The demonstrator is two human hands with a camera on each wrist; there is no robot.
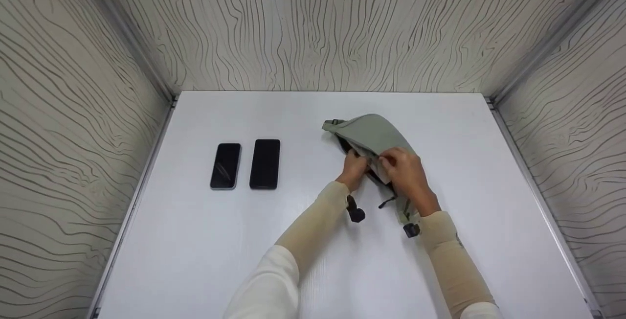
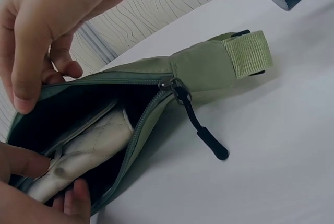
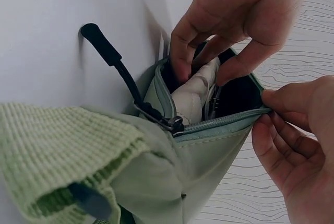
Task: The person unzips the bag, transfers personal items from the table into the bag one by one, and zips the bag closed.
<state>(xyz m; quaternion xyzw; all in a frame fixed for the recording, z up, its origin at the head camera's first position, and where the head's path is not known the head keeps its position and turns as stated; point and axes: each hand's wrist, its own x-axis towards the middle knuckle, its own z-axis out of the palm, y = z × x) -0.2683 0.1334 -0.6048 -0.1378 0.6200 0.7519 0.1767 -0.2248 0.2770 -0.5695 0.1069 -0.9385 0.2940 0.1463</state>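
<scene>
A sage-green waist bag point(image 1: 376, 130) lies on the white table with its zipper open. My left hand point(image 1: 355, 166) reaches into the opening and pinches a cream, quilted wallet-like pouch point(image 2: 96, 143) between thumb and fingers; the pouch's lower part is hidden inside. With thumb and fingertips, my right hand point(image 1: 405, 170) grips the far edge of the zippered mouth and holds it apart. The zipper pull point(image 2: 201, 132), a black cord tab, hangs at the end of the opening, near the webbing strap point(image 2: 249, 54).
Two dark-screened phones, a left one point(image 1: 226, 166) and a right one point(image 1: 264, 164), lie side by side left of the bag. Wood-grain patterned panels point(image 1: 313, 30) wall in the white table point(image 1: 313, 108) at the back and both sides.
</scene>
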